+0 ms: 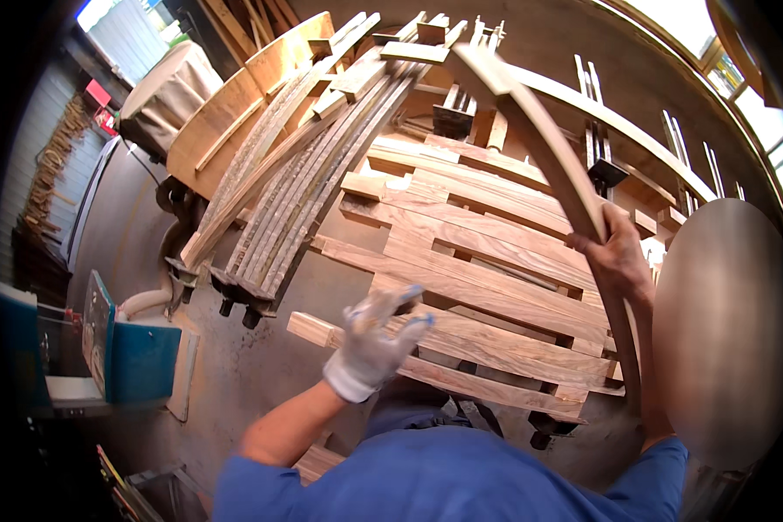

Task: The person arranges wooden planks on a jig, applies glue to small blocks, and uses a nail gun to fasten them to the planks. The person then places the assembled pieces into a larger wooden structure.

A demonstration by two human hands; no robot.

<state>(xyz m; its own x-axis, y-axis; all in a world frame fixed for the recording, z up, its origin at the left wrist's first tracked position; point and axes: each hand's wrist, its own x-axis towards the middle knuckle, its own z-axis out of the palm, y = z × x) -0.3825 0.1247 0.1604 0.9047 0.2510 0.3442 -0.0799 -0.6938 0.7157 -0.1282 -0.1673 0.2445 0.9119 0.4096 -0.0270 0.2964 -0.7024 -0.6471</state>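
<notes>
At the bottom of the frame a person in a blue shirt (444,483) leans over the work. Just above, in the lower centre, the left hand (376,337), in a white work glove, hovers with fingers loosely spread over the near planks of a stack of wooden planks (487,287); it grips nothing, and whether it touches the wood cannot be told. To the right of centre, the bare right hand (616,252) is closed around a long wooden strip (548,148), which appears bent in this view and runs from the lower right up to the top centre. The plank stack fills the middle of the frame, laid crosswise on spacers. Left of it, a bundle of narrow slats (309,165) slants toward the upper centre. Further left stands a blue machine (135,357), and at upper left a round wooden tabletop (226,113).
</notes>
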